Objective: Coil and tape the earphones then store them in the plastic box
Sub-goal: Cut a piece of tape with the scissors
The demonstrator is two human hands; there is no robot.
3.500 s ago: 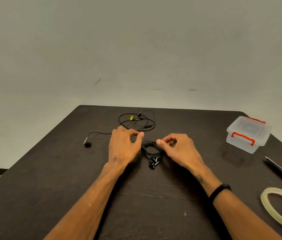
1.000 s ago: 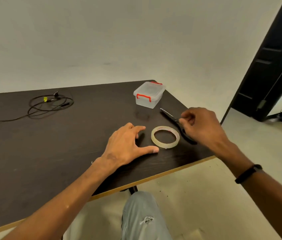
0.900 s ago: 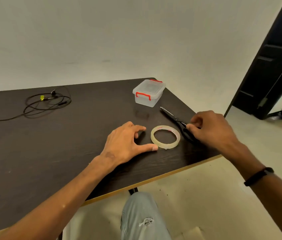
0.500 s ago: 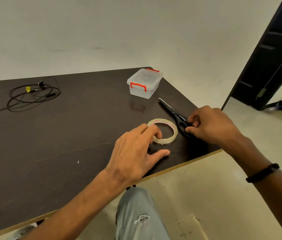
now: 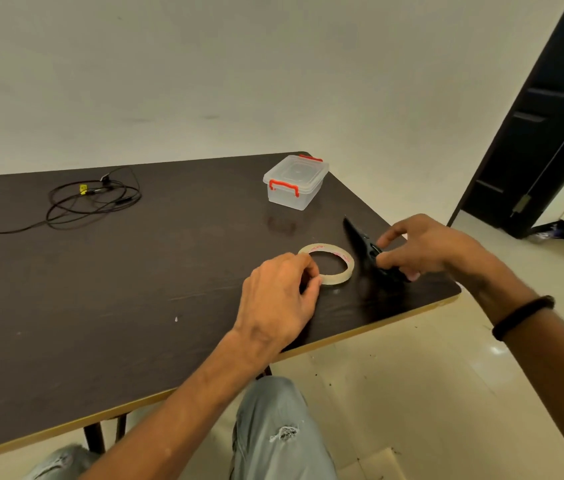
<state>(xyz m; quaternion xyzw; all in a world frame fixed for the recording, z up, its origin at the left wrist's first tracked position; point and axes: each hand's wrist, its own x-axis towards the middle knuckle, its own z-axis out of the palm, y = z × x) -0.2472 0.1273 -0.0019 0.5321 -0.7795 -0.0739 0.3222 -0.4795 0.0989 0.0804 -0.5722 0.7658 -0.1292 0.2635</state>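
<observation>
Both hands have closed in since half a second ago: the left hand (image 5: 279, 292) now pinches the tape roll (image 5: 328, 263), the right hand (image 5: 424, 247) grips the scissors (image 5: 363, 245). Farther off stand the plastic box (image 5: 295, 181) and loose earphones (image 5: 92, 199) on the table (image 5: 100, 306).

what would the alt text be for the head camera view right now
A person's left hand pinches a clear tape roll on a dark table while the right hand grips black scissors beside it. A lidded plastic box with red clips sits behind them, and loose black earphones lie at far left.
</observation>
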